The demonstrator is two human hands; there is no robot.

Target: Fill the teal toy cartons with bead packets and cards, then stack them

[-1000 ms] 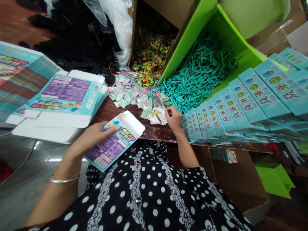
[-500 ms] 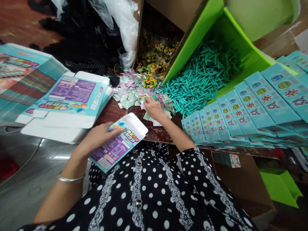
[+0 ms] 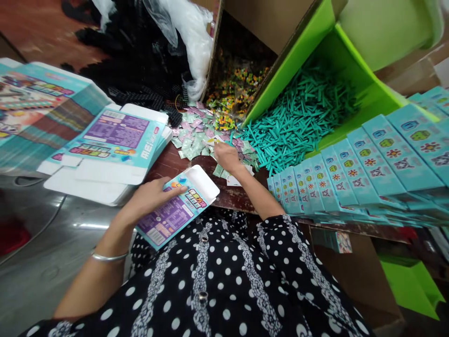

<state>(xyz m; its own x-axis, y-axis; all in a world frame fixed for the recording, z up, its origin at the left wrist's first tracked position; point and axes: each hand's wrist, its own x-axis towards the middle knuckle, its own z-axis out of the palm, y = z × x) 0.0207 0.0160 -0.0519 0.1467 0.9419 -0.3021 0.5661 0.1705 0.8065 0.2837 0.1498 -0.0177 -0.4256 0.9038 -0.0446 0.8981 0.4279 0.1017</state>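
Observation:
My left hand (image 3: 150,199) grips a small teal and purple carton (image 3: 178,206) with its white end flap open, held at the table's front edge above my dotted blouse. My right hand (image 3: 227,157) rests palm down on a scatter of small pale green and pink sachets (image 3: 194,135), fingers curled among them. I cannot tell whether it holds one. White printed cards (image 3: 234,180) lie partly hidden under that wrist.
A stack of flat unfolded cartons (image 3: 112,145) lies at the left. A green bin (image 3: 351,89) spills teal sticks (image 3: 298,117) at the right. A brown box holds coloured beads (image 3: 238,84). A row of filled teal boxes (image 3: 358,168) leans along the right edge.
My right hand left the printed cards near the boxes and moved left and away into the sachets. My left hand kept hold of the open carton.

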